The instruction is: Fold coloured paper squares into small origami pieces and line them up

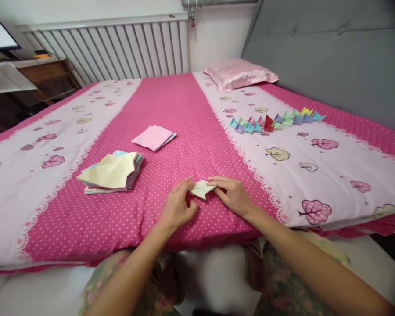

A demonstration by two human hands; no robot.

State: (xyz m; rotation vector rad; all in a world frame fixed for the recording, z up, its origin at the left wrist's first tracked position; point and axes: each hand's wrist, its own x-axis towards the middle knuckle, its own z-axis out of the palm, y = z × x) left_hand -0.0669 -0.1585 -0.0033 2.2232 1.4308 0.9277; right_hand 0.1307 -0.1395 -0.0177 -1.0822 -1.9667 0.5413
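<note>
A pale yellow-green folded paper piece lies on the pink dotted bedspread near the bed's front edge. My left hand pinches its left side with closed fingers. My right hand presses and grips its right side, fingers curled over the paper. Both hands rest on the bedspread.
A stack of creased coloured paper sheets lies to the left. A smaller pile of pink square sheets sits further back. A row of several finished coloured paper figures stands at the right. A pink pillow rests by the grey headboard.
</note>
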